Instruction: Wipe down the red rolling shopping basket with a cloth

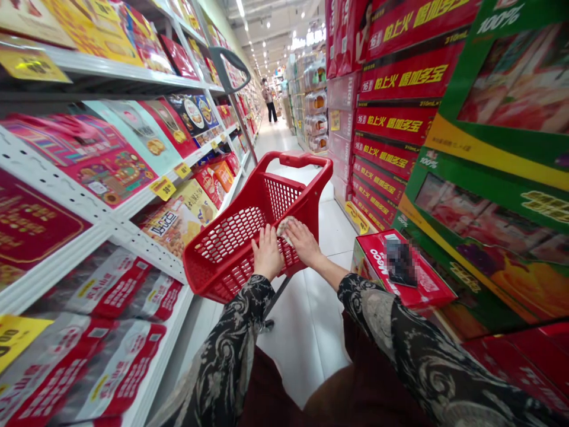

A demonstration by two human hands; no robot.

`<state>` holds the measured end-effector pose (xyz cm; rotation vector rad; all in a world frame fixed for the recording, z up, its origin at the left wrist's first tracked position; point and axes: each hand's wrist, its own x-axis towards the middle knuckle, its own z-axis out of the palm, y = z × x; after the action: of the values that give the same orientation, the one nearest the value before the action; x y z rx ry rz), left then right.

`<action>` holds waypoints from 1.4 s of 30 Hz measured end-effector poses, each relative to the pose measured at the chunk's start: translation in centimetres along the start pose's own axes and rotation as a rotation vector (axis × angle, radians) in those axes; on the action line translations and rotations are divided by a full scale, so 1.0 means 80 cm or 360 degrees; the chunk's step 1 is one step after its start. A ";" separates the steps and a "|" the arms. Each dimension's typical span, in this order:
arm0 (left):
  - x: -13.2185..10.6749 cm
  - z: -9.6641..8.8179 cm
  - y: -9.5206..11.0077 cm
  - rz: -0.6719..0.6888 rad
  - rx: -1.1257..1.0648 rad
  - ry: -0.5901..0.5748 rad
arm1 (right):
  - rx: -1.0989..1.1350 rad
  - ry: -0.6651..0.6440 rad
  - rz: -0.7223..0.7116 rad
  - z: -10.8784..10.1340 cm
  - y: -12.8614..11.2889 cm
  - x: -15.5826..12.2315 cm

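My left hand (267,252) and my right hand (304,240) reach palm down into a red plastic mesh shopping basket (222,255) on wheels. A small pale wrapped packet (285,230) lies between them. The fingers of my right hand lie over the packet, partly hiding it, and my left hand sits right beside it. The basket's red top handle (306,159) is on the far side, and a grey pull handle (229,68) rises above it. Black patterned sleeves cover both forearms.
White shelves (57,190) of boxed goods line the left side. Stacked red cartons (395,118) and green fruit-picture boxes (489,207) wall the right side, with a red box (382,261) low down. A person (269,101) stands far along the white tiled aisle (306,320).
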<state>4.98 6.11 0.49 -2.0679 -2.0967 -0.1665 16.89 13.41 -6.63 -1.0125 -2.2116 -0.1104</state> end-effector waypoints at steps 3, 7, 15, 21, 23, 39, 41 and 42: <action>-0.001 -0.001 -0.002 0.0006 0.0004 -0.0007 | -0.0007 -0.0075 -0.0005 0.011 0.005 -0.022; -0.001 -0.005 0.000 -0.0040 -0.0051 -0.0025 | -0.0010 -0.0038 -0.0045 -0.001 0.015 -0.026; 0.017 -0.017 0.020 0.0005 -0.0072 0.0001 | -0.0066 0.0346 0.0111 -0.057 0.044 0.042; 0.017 -0.016 0.024 0.0001 -0.0023 -0.0035 | -0.0071 0.0179 0.0081 -0.039 0.060 0.029; 0.015 -0.016 0.023 -0.0003 -0.0031 -0.0037 | -0.0072 0.0114 0.0067 -0.029 0.057 0.010; 0.007 -0.020 0.018 -0.0034 -0.0131 -0.0069 | -0.0117 0.0119 0.0148 -0.083 0.043 0.069; 0.007 -0.022 0.019 -0.0046 -0.0190 -0.0070 | -0.0119 -0.0009 0.0027 -0.072 0.025 0.057; 0.007 -0.022 0.020 -0.0055 -0.0221 -0.0065 | -0.0120 -0.0071 -0.0044 -0.067 0.013 0.052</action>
<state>6.66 6.36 2.23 -2.1294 -2.2044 -0.2851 18.70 14.90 -0.19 -1.0351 -2.2775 -0.1867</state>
